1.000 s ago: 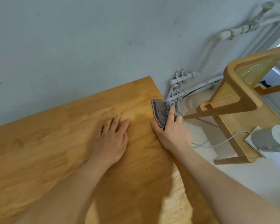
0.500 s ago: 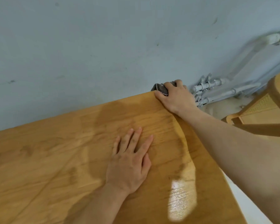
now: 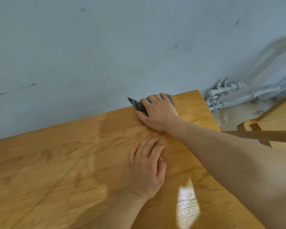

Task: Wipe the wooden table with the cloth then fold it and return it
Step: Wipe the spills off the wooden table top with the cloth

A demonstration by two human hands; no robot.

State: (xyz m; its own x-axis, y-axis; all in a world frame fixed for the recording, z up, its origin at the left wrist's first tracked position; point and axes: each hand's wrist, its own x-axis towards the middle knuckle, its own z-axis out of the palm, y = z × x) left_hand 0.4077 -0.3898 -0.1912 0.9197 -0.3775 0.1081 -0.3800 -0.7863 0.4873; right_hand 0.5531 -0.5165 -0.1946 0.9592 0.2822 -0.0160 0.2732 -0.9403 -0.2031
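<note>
A grey patterned cloth (image 3: 137, 105) lies bunched at the far edge of the wooden table (image 3: 56, 162), against the wall. My right hand (image 3: 157, 113) presses down on the cloth and covers most of it; only its left end and a strip at the right show. My left hand (image 3: 146, 169) rests flat on the tabletop nearer to me, fingers spread, holding nothing. A damp darker streak marks the wood left of my right hand.
A pale blue wall (image 3: 122, 47) rises directly behind the table. Painted pipes (image 3: 224, 96) run along the floor past the table's right corner. A wooden chair (image 3: 271, 123) with a woven back stands at the right. A bright patch of light lies on the near tabletop.
My right hand has slid the cloth from the table's right edge up to the far corner, then left along the wall edge. My left hand has stayed flat on the table.
</note>
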